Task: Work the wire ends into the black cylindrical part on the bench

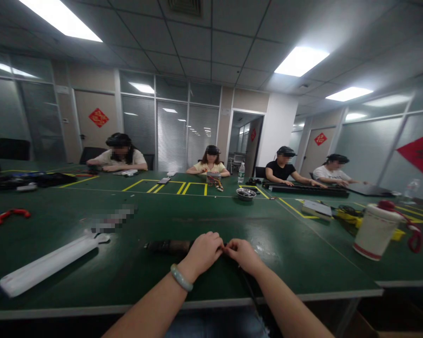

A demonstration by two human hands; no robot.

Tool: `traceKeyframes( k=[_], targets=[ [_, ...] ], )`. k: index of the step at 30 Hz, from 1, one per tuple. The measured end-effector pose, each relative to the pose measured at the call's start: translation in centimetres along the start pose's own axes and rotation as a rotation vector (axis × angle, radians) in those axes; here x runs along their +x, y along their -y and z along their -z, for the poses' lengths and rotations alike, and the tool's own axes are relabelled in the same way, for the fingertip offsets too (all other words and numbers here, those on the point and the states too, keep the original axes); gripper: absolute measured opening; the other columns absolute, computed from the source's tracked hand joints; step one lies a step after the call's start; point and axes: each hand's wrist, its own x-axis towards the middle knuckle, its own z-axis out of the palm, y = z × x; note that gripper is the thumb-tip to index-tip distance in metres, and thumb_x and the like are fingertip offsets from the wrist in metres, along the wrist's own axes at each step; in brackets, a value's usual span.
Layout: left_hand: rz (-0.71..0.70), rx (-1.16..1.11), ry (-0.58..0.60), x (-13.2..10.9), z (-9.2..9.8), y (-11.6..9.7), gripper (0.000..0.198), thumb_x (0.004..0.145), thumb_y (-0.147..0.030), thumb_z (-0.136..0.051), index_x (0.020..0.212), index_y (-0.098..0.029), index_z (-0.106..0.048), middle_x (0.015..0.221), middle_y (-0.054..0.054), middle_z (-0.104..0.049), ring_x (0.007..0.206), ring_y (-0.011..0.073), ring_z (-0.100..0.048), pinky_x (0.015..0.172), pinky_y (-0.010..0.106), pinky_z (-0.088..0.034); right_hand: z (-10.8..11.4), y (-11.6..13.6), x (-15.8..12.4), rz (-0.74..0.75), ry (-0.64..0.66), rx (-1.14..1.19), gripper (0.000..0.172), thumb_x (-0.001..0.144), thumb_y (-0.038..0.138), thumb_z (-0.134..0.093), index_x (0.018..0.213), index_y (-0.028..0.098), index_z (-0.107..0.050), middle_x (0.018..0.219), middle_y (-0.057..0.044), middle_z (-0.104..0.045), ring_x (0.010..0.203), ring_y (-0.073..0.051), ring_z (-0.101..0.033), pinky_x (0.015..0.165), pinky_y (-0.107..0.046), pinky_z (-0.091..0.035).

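Head view: broad green table point(127, 284) stretching across the foreground, with a long white bar point(49, 265) slanting at the left and a cream jug point(377, 231) with a red top upright at the right. Between them, near the front edge, a dark rod-like tool point(171, 246), lying flat and crosswise. Below the right hand point(243, 254), a dark cord point(249, 284) trailing over the edge. Across the tool's right end, the left hand point(205, 249), with a pale green bangle point(181, 278) round the wrist. Fingers of both hands curled, tips almost meeting just right of the tool's visible part; cannot tell whether clamped on anything there.
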Motion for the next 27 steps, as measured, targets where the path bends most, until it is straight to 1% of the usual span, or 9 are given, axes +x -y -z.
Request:
traceKeyframes(
  k=[8, 11, 16, 22, 27],
  targets=[
    [0.019, -0.024, -0.017, -0.02, 0.43, -0.29, 0.005, 0.085, -0.020, -0.057, 0.086, -0.021, -0.061, 0.091, 0.002, -0.059, 0.089, 0.0172, -0.053, 0.076, 0.030, -0.038, 0.50, 0.72, -0.48, 0.009, 0.000, -0.025, 0.016, 0.079, 0.032, -0.062, 0.078, 0.018, -0.068, 0.070, 0.001, -0.067, 0.061, -0.010, -0.055, 0.055, -0.020, -0.037],
    [0.031, -0.032, -0.020, -0.04, 0.45, -0.26, 0.004, 0.084, -0.021, -0.058, 0.085, -0.021, -0.062, 0.090, 0.002, -0.060, 0.088, 0.0172, -0.053, 0.075, 0.030, -0.038, 0.71, 0.73, -0.68, -0.002, 0.011, -0.012, 0.017, 0.077, 0.034, -0.065, 0.081, 0.018, -0.068, 0.070, 0.000, -0.066, 0.061, -0.010, -0.055, 0.055, -0.020, -0.037],
    [0.026, -0.010, -0.011, -0.03, 0.56, -0.37, 0.005, 0.085, -0.021, -0.057, 0.086, -0.021, -0.062, 0.092, 0.002, -0.060, 0.089, 0.0174, -0.053, 0.075, 0.030, -0.039, 0.81, 0.48, -0.66, -0.013, 0.002, -0.021, 0.018, 0.078, 0.035, -0.064, 0.079, 0.017, -0.067, 0.069, 0.000, -0.066, 0.060, -0.010, -0.054, 0.055, -0.020, -0.037],
    [0.005, 0.013, -0.019, 0.08, 0.20, -0.31, 0.004, 0.085, -0.021, -0.058, 0.085, -0.020, -0.062, 0.091, 0.003, -0.059, 0.089, 0.0183, -0.053, 0.074, 0.031, -0.039, 0.80, 0.63, -0.61, -0.002, -0.020, -0.062, 0.018, 0.079, 0.035, -0.063, 0.078, 0.018, -0.068, 0.069, 0.001, -0.066, 0.061, -0.010, -0.055, 0.055, -0.020, -0.035],
    [-0.006, 0.030, -0.009, 0.11, -0.04, -0.15, 0.004, 0.086, -0.021, -0.057, 0.087, -0.021, -0.061, 0.092, 0.002, -0.058, 0.090, 0.0184, -0.053, 0.076, 0.031, -0.039, 0.56, 0.22, -0.37, 0.011, -0.019, -0.059, 0.019, 0.079, 0.036, -0.062, 0.078, 0.018, -0.069, 0.069, 0.001, -0.066, 0.062, -0.011, -0.055, 0.056, -0.020, -0.036]
  ],
)
